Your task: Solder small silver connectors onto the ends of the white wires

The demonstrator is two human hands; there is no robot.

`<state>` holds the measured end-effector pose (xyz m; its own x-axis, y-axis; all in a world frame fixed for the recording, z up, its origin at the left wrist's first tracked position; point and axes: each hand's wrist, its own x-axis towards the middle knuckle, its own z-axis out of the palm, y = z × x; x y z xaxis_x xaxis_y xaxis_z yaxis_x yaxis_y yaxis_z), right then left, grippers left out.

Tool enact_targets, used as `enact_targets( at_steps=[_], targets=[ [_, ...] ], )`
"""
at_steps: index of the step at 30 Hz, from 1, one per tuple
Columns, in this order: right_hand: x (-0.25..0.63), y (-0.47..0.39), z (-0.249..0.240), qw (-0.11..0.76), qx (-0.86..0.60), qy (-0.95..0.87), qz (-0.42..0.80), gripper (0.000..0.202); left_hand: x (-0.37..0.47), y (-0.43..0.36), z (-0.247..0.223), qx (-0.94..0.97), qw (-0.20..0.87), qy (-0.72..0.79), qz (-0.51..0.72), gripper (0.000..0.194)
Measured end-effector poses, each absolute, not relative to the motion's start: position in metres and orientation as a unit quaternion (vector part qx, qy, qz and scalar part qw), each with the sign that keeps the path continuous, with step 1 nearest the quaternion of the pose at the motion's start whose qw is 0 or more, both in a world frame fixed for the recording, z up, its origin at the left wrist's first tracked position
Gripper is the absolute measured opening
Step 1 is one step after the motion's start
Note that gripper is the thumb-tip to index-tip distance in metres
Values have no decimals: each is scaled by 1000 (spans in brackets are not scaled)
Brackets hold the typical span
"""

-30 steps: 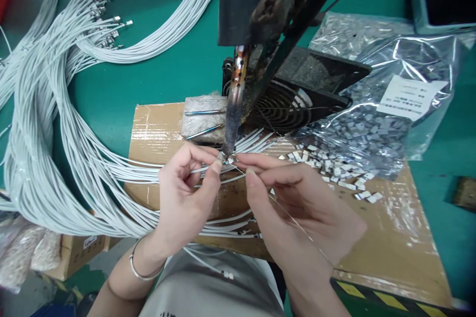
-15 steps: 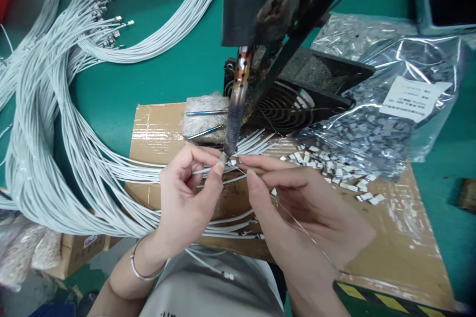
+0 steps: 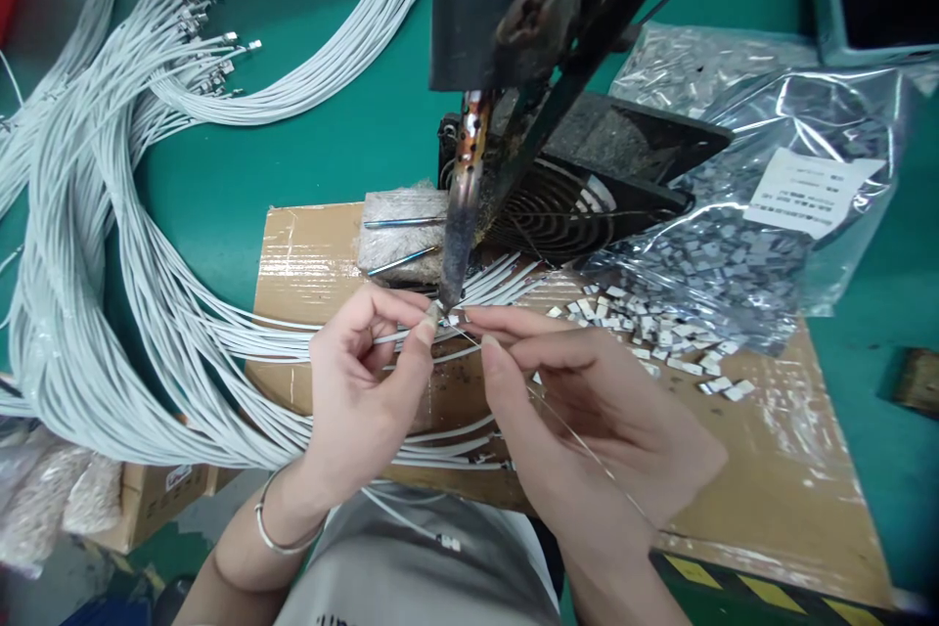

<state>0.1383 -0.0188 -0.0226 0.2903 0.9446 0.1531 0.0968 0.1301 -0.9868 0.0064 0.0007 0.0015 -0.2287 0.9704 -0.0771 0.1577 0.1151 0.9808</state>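
Observation:
My left hand (image 3: 367,396) pinches the end of a white wire between thumb and forefinger, right at the tip of a soldering iron (image 3: 462,205). A small, pale metallic piece (image 3: 453,320) shows just beyond these fingertips; how it joins the wire is too small to tell. Between the thumb and fingers of my right hand (image 3: 587,401) runs a thin strand of solder wire (image 3: 579,443), its front end reaching the iron's tip and its tail trailing across the palm. More white wires (image 3: 275,344) pass under and beside my left hand.
Thick bundles of white cables (image 3: 66,313) cover the left side. Behind the iron stands a black fan (image 3: 564,215), beside a wrapped block (image 3: 400,235) with two metal rods. Small loose metal pieces (image 3: 660,333) lie on the cardboard (image 3: 778,489), near a labelled plastic bag (image 3: 734,264).
The whole view has shifted slightly, so everything sits a little further left. Both hands keep their pinches at the iron's tip, with hardly any other movement visible.

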Motion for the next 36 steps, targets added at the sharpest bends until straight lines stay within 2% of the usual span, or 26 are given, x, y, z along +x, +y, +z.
enact_targets(
  at_steps=[36],
  targets=[
    [136,-17,-24,585,-549,-484,350,19,8,3,5,453,421,627,474,15]
  ],
)
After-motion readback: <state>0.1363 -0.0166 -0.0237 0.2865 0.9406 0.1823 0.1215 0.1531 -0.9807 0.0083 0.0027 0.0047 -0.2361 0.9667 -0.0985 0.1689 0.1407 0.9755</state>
